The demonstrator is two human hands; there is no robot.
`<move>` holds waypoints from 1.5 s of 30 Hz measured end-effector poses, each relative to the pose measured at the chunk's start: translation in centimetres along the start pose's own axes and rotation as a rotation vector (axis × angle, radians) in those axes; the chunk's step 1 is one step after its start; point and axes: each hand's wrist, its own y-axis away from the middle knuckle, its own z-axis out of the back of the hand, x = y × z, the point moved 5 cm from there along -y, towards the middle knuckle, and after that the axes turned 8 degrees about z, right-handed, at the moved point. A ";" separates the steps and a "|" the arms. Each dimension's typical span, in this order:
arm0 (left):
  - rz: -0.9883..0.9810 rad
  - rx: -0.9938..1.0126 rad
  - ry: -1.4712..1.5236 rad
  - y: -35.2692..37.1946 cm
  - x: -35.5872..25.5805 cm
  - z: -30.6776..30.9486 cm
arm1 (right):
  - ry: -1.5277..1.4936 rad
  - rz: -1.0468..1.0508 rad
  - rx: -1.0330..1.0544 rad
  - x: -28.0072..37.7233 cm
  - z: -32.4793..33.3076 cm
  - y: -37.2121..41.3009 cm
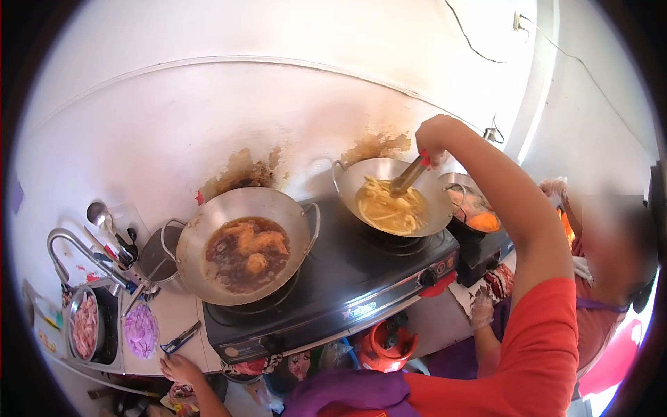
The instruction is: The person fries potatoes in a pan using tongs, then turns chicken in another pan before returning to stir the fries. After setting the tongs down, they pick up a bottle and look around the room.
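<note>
My right hand is closed around metal tongs with red grips, raised over the right wok. The tongs' tips reach into pale fries in bubbling oil. At the counter's front edge rests my left hand, holding nothing, its fingers apart. Just beyond its fingertips lies a slim dark tool whose kind I cannot make out. In the left wok, browned battered pieces fry in dark oil.
Both woks stand on a black gas stove. A pot, sink tap, bowl of raw meat and purple plastic bag are left. Below stands a red gas cylinder. A co-worker stands right, by another pan.
</note>
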 end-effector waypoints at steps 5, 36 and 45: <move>-0.061 -0.049 -0.004 -0.1 0.3 -0.4 | -0.032 0.085 0.051 -1.0 0.3 -1.7; -0.051 0.002 -0.099 -0.6 0.6 -1.0 | -0.117 0.138 0.166 -2.0 0.3 -4.5; -0.071 -0.023 -0.054 -0.3 0.3 -0.5 | -0.118 0.123 0.177 -1.5 0.6 -4.7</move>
